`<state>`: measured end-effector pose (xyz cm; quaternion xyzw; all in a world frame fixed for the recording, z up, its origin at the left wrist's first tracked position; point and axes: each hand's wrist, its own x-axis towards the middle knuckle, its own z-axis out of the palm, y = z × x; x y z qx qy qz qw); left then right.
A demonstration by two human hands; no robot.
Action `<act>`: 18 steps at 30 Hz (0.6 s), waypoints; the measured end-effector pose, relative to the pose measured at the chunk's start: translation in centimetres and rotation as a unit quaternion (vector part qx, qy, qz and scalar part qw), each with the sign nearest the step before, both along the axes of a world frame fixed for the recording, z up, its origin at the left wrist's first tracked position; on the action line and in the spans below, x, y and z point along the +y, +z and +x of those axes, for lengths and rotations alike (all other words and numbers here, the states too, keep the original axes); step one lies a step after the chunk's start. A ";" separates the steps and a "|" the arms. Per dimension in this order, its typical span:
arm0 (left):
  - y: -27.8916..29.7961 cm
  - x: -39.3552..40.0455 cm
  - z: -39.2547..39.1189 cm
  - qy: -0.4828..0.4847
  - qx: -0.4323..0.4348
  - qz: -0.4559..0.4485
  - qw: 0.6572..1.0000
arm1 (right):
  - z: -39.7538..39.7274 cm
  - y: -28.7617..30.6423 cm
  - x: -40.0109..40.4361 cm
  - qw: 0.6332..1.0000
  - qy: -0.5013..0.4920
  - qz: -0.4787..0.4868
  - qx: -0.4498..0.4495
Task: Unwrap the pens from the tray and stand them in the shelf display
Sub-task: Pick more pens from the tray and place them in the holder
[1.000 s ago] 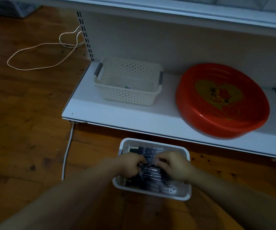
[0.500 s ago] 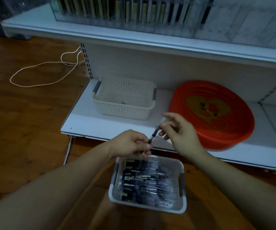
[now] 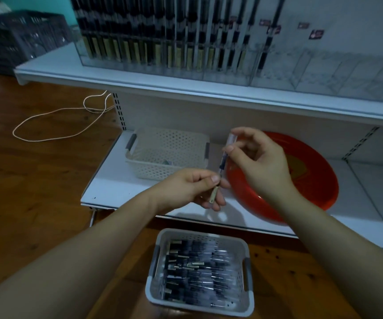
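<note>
Tray (image 3: 243,245): nearest of all, on the wooden floor (image 3: 36,180) just in front of the lower shelf (image 3: 117,187); a grey-white basket-like tray packed nearly full with wrapped pens (image 3: 199,272) lying flat. Judged from that heap, most of the job is yet to do.

Left hand (image 3: 199,187): above and beyond the tray, over the front edge of the lower shelf; thumb and fingers pinch the lower end of one pen (image 3: 220,171), close to its tan cap.

Right hand (image 3: 257,157): just beyond and to the right of the left hand, in front of the red dish (image 3: 312,180); thumb and forefinger pinch the clear wrapper (image 3: 231,140) at the pen's upper end, the other fingers loosely spread.

Pen in hand: held steeply tilted between the two hands, well above the tray and not yet near the display. The sleeve seems to be partly drawn off the top, though the blur leaves this uncertain.

Step in hand: unwrapping this one pen; standing it up comes after.

White basket (image 3: 169,153): beyond the hands, on the lower shelf, left of the red dish; something small lies inside, too unclear to name.

Shelf display (image 3: 209,42): farthest from the tray, a clear divided case on the upper shelf (image 3: 140,81). Its left compartments hold many upright pens; toward the right the slots thin out to single pens, and the far-right ones look vacant.

Remaining: by this showing, a good part is stocked, yet the nearly full tray and bare right-hand slots leave plenty to go.
</note>
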<state>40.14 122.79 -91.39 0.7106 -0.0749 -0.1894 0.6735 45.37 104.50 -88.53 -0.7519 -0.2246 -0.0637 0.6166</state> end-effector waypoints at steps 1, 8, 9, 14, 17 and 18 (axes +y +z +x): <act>0.5 -0.1 0.2 0.006 -0.010 -0.006 1.000 | 0.2 0.9 -0.2 1.000 0.009 -0.007 -0.011; 4.9 -2.1 1.7 0.153 -0.176 -0.019 0.972 | 0.7 6.8 -0.7 0.994 -0.049 0.022 -0.096; 5.4 -2.3 2.0 0.175 -0.203 -0.014 0.963 | 0.7 7.5 -0.6 0.992 -0.060 0.029 -0.107; 7.1 -2.2 2.9 0.293 -0.350 0.082 0.886 | 1.0 11.2 -0.9 0.975 -0.116 0.093 -0.165; 8.9 -2.2 3.0 0.356 -0.415 0.156 0.822 | 2.0 14.3 -1.1 0.958 -0.149 0.131 -0.209; 9.4 -2.2 3.1 0.368 -0.430 0.181 0.804 | 2.4 15.3 -1.1 0.952 -0.158 0.142 -0.220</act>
